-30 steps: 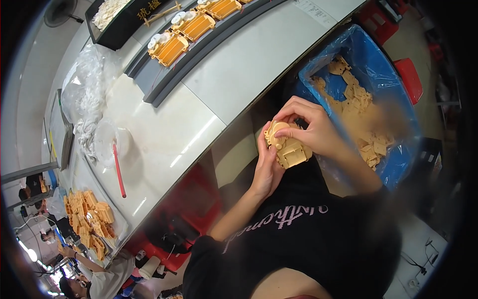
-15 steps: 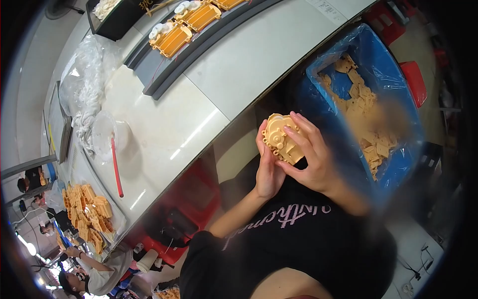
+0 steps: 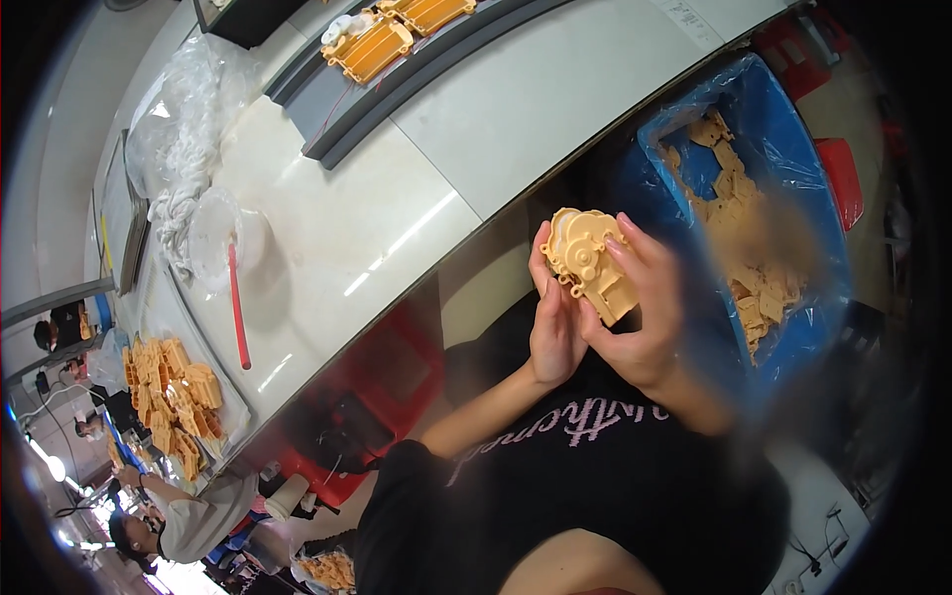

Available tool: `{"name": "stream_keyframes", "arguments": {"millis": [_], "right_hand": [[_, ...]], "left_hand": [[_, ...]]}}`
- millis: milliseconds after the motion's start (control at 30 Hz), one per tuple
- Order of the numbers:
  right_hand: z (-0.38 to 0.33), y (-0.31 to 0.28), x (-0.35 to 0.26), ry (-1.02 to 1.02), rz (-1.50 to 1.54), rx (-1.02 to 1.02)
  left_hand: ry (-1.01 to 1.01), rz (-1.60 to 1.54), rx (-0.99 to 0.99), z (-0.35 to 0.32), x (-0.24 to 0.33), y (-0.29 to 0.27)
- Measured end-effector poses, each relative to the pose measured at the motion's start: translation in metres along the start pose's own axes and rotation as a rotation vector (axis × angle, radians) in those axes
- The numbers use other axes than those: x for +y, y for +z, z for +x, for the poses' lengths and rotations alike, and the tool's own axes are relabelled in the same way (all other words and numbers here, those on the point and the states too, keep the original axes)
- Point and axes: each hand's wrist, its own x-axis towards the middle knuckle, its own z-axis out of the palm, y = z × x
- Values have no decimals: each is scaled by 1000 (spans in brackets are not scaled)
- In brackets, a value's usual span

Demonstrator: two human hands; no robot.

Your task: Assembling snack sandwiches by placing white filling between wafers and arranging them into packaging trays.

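Note:
Between my two hands is a yellow-orange plastic gear housing [image 3: 592,260] with rounded bosses and small screw ears along its rim. My left hand [image 3: 555,327] supports it from the left and beneath, fingers closed against its edge. My right hand [image 3: 650,307] grips its right side, with fingertips on the upper face and the thumb at the lower edge. The housing is held up in front of my chest, off the edge of the table [image 3: 397,218]. Whatever lies inside or under it is hidden by my hands.
To the right stands a blue bin [image 3: 813,198], plastic-lined, holding flat tan pieces [image 3: 764,288]. A grey rail [image 3: 342,139] carries orange housings [image 3: 369,50] across the table. Left are a clear tub [image 3: 223,238] with a red stick [image 3: 239,317], piled orange parts [image 3: 169,387] and a co-worker [image 3: 188,516].
Both hands and the gear housing have shifted slightly right and up in the picture, and the housing is tilted a little differently. The whole view has turned slightly.

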Motion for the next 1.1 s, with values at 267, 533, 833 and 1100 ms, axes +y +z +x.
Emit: {"name": "stream_keyframes", "arguments": {"millis": [267,533,833,1100], "right_hand": [[0,6,1,43,-48,-89],[3,5,-2,24,-26,-195],[18,14,16,704,785,-164],[12,8,19,473,793,-153]], "left_hand": [[27,-36,-39,-1,3,-1],[36,43,126,2,6,-7],[21,99,109,-1,15,-10],[64,181,82,-5,25,-16]]}}
